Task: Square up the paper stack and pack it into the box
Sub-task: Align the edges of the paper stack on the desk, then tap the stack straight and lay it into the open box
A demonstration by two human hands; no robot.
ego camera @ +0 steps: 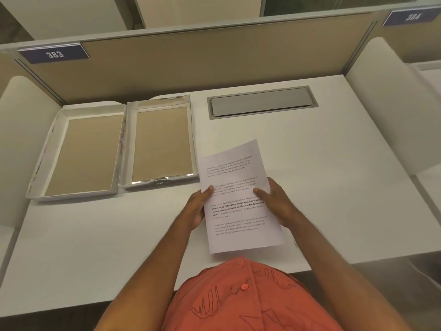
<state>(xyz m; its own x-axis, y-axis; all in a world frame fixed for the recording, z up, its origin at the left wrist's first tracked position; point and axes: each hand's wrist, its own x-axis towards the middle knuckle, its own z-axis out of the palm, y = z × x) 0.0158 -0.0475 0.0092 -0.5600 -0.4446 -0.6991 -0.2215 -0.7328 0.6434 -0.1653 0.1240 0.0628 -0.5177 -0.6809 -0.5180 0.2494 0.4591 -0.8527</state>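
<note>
White desk (310,187) fills our view, fenced by a tan partition (191,63) with plates reading 383 and 384. We cannot count the sheets in the paper stack (238,197); only the printed top page shows, and the small text is mostly unreadable. Our left hand (199,209) and right hand (278,204) grip its side edges, thumbs on top, fingers hidden beneath. We count two open box halves (157,139) at the left, well clear of the stack.
</note>
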